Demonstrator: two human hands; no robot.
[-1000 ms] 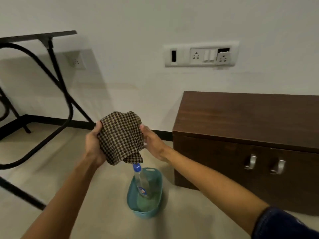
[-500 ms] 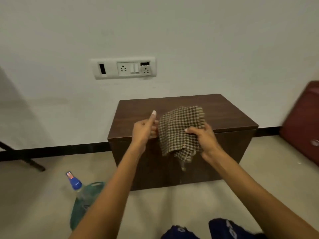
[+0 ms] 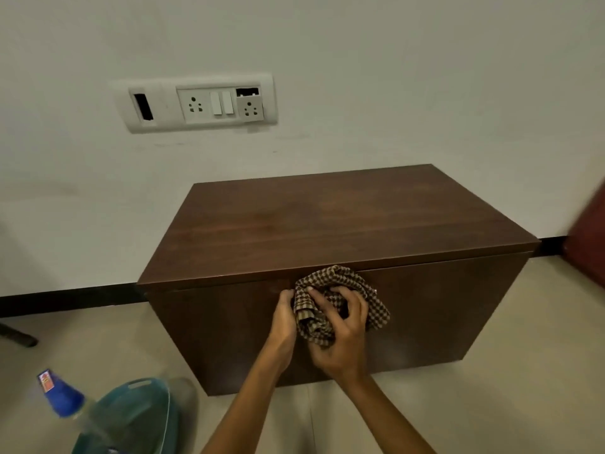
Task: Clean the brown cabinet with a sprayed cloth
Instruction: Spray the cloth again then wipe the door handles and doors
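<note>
Against a plain white wall (image 3: 327, 44), the brown wooden cabinet (image 3: 327, 224) is faced closely. The brown checked cloth (image 3: 370, 301), held spread half a second ago, is now bunched and gripped by the left hand (image 3: 283, 319) and right hand (image 3: 342, 345) against the cabinet's upper front; wiping is judged begun.

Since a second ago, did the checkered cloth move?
Yes. The checkered cloth was left of the brown cabinet, over the teal basin; now it is at the cabinet's front, just under the top edge.

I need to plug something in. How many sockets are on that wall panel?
2: left socket beside the switches, right socket on their other side. None looks hidden.
</note>
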